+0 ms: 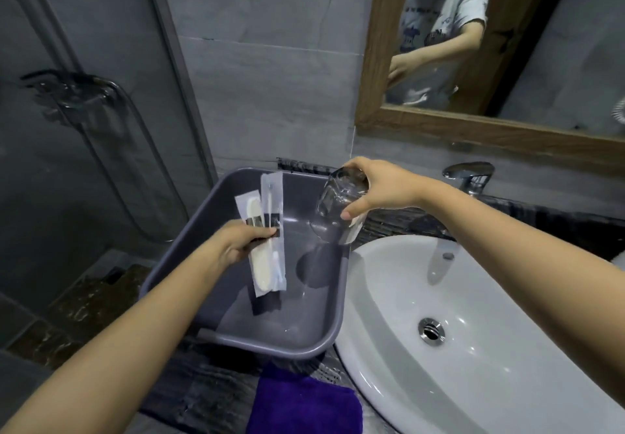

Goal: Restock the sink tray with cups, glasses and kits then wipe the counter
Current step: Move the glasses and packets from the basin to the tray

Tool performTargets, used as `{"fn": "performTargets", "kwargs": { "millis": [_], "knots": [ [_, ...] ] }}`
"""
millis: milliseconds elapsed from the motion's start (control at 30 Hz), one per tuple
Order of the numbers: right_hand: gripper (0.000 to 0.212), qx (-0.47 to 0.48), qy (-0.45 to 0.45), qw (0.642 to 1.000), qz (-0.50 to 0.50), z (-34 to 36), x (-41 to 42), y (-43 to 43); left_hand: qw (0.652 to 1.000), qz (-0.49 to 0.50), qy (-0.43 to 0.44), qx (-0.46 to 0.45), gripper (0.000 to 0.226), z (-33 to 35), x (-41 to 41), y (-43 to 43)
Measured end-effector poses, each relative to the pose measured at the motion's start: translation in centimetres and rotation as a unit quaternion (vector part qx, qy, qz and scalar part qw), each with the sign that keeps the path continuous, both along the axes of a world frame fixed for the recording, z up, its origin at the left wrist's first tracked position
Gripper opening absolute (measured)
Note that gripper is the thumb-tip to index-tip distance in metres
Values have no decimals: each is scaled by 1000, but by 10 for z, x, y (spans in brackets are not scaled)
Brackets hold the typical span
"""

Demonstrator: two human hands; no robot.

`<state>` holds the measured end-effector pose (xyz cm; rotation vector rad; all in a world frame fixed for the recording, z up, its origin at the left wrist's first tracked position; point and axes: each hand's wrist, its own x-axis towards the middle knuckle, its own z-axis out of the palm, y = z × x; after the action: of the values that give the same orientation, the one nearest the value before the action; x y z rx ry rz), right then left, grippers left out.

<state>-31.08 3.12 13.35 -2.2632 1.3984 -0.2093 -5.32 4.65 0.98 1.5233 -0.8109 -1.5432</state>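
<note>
Over grey plastic tub | right hand: clear glass; left hand: flat kits

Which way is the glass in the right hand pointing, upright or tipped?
Tipped. The glass slants over the grey tub, base up in the right hand, mouth angled down-left. It looks empty.

Left hand covers the middle of two wrapped kits, so label print unreadable. Clear glass in right hand is motion-blurred, rim outline vague. Purple cloth below left forearm runs off bottom edge. Both elbows out of frame.
</note>
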Motion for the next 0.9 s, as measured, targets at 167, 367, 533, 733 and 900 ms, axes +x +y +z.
{"fn": "performTargets", "kwargs": {
  "millis": [167,367,533,733,900],
  "knots": [
    [91,-15,-4,999,-35,27,-38,19,996,-37,46,-67,10,55,-26,-1],
    [89,-33,5,993,-113,70,-122,58,984,-146,37,-100,9,98,-116,-9],
    [90,-28,13,989,-145,72,-158,62,982,-161,49,-88,12,98,-156,-7],
    [89,-19,14,979,-204,68,-245,72,972,-190,141,-1,12,94,-243,3],
    [92,-1,5,967,-256,50,-331,70,963,-198,173,64,30,77,-319,13]
  ]
}}
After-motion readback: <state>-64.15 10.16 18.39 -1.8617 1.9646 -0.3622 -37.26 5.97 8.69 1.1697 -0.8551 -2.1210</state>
